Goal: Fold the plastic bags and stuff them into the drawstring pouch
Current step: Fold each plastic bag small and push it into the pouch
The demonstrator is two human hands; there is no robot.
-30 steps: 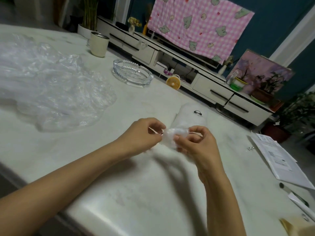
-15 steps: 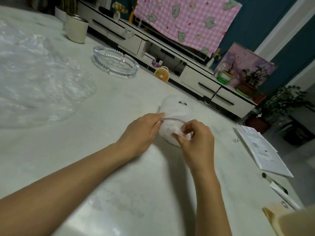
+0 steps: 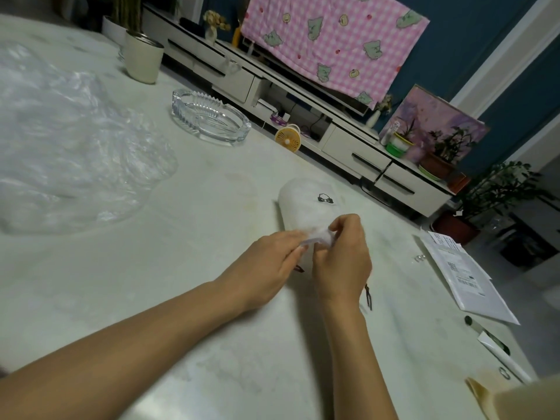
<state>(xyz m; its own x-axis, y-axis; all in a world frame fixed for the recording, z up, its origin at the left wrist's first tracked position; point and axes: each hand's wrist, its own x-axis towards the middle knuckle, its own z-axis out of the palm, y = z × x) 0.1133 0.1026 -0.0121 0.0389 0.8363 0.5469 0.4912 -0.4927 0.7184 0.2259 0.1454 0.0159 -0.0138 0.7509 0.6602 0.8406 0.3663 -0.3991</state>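
While pinched, pouch (image 3: 306, 204) lengthwise, mouth nearward.

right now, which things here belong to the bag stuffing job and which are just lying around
In the job: pouch, plastic bags, left hand and right hand at the pouch's mouth.
Lying about: ashtray, cup, papers, fan.

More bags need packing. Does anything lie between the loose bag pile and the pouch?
Nothing visible: only bare table lies between the bags and the pouch. The ashtray sits farther back, off that path.
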